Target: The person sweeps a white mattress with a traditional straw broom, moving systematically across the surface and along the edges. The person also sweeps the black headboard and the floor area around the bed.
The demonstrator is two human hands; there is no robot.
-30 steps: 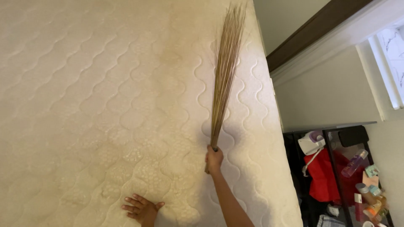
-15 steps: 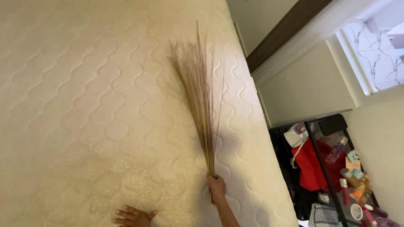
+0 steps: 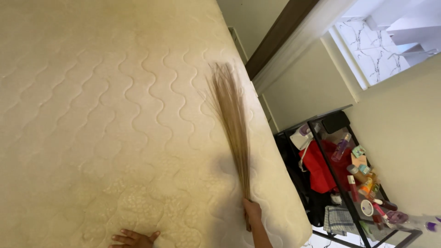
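Observation:
A bare cream quilted mattress (image 3: 101, 115) fills most of the view. My right hand (image 3: 252, 213) grips the thin end of a straw hand broom (image 3: 232, 124) near the mattress's right edge. The broom's bristles fan out away from me and lie across the mattress surface. My left hand (image 3: 134, 239) rests flat on the mattress at the bottom edge of the view, fingers spread, only partly in frame.
To the right of the mattress stands a black metal rack (image 3: 340, 179) crowded with bottles, small containers, a red cloth (image 3: 321, 165) and a checked towel (image 3: 336, 218). A pale wall, a dark door frame (image 3: 280, 36) and a window (image 3: 381, 41) lie beyond it.
The broom has swept toward me and to the right across the mattress, its bristles fanning out. My right hand has drawn back nearer the edge. The view has shifted right, showing more of the rack.

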